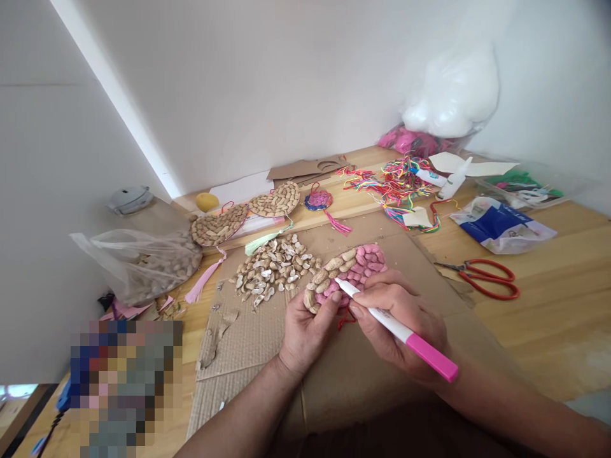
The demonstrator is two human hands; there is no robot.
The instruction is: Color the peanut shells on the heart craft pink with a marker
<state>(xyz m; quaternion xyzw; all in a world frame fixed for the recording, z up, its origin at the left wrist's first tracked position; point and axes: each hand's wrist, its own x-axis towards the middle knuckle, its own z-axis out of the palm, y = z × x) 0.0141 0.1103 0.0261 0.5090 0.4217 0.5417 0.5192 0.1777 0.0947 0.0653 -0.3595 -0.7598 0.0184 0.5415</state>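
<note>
My left hand [310, 327] grips the lower left edge of a fan-shaped peanut-shell piece [329, 270], its thumb lying on the front. Many of its shells are pink; a band along the upper left edge is bare tan. Between the fingers of my right hand [401, 318] is a white marker pen [389, 321] with a pink end, its tip against the shells near the border of pink and tan. A red cord [344, 318] hangs below the piece. Behind my left hand lies a heap of loose peanut shells [277, 267] on the cardboard sheet [258, 331].
Red-handled scissors [491, 277] lie at the right, near a blue and white packet [501, 226]. Colourful cords [401, 178] and a glue bottle [456, 178] are at the back. Finished-looking shell pieces [274, 200] lie behind the heap. A plastic bag of peanuts [162, 264] stands left.
</note>
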